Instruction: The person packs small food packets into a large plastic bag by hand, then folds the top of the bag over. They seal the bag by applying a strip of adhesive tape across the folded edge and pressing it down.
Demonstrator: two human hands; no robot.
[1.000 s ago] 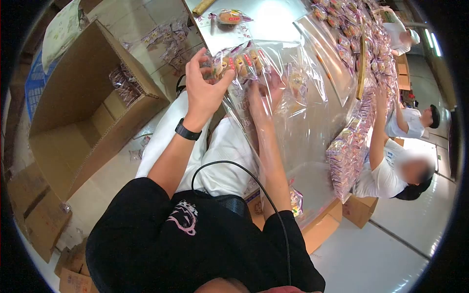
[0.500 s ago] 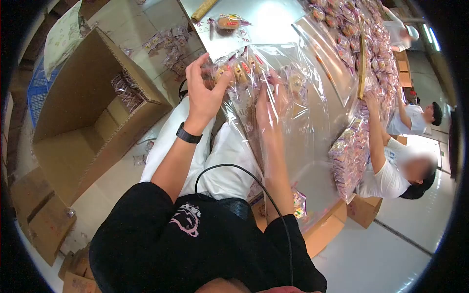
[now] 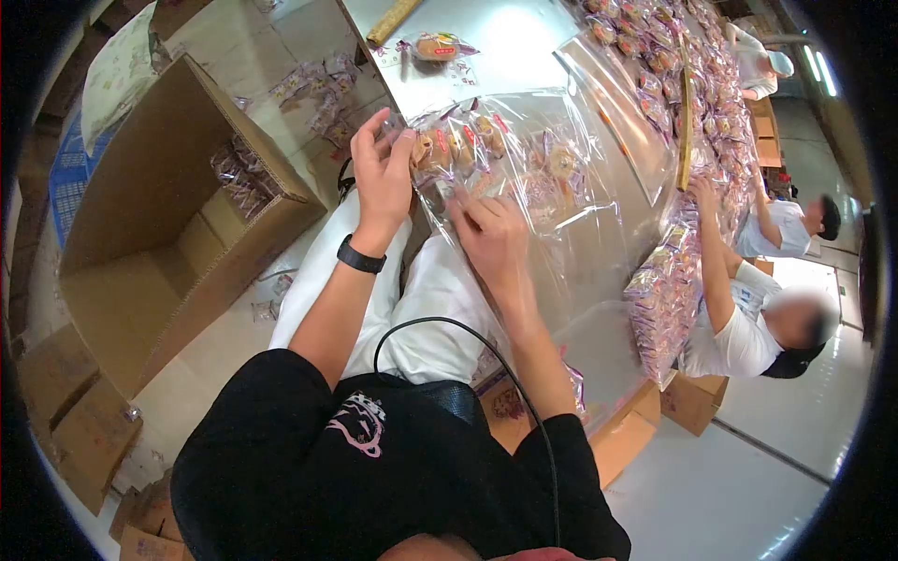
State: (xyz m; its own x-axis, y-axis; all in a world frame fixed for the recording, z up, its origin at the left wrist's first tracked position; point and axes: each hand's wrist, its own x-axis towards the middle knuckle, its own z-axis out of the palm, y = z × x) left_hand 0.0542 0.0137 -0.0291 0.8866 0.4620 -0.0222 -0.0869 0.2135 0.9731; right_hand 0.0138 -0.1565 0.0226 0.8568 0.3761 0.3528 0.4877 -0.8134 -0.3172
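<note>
A large clear plastic bag (image 3: pixel 585 257) lies along the near side of the table, with several individually wrapped pastries (image 3: pixel 460 142) lined up inside its far end. My left hand (image 3: pixel 382 182), a dark band on its wrist, has bent fingers and thumb around the bag's left corner, beside the first pastry. Closer to my body, my right hand (image 3: pixel 494 241) pinches the bag's near edge, its fingertips just below the pastries. A single wrapped pastry (image 3: pixel 438 47) sits apart on the table beyond the bag.
At left stands an open cardboard box (image 3: pixel 140 220) with wrapped packets inside. Flat clear bags (image 3: pixel 617 117) lie on the table, near a wooden strip (image 3: pixel 685 112) bordering a large pile of wrapped pastries (image 3: pixel 720 122). A co-worker (image 3: pixel 748 318) reaches in from the right.
My right hand has come out from under the clear film and moved left to the bag's near edge. My left hand has shifted slightly, uncovering the first pastry.
</note>
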